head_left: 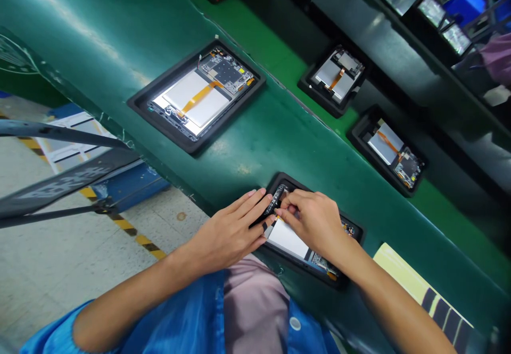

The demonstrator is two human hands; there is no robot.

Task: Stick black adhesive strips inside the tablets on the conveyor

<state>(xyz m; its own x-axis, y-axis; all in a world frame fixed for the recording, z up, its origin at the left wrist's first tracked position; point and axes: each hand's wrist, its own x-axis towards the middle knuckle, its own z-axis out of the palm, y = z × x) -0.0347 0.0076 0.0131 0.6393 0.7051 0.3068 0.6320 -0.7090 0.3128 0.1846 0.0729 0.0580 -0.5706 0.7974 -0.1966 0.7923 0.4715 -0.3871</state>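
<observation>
Lower centre, I log: left hand [235,231], outstretched, unclenched; right hand [315,216], pinched narrow, contents unclear; tablet [289,238], long axis upper-left to lower-right, circuit board [322,264] lower-right.

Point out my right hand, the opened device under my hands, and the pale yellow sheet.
Right hand [314,216]: head view, on the back of the hand.
Opened device [290,238]: head view, on its flat white panel.
Pale yellow sheet [404,274]: head view, on its plain part.
</observation>
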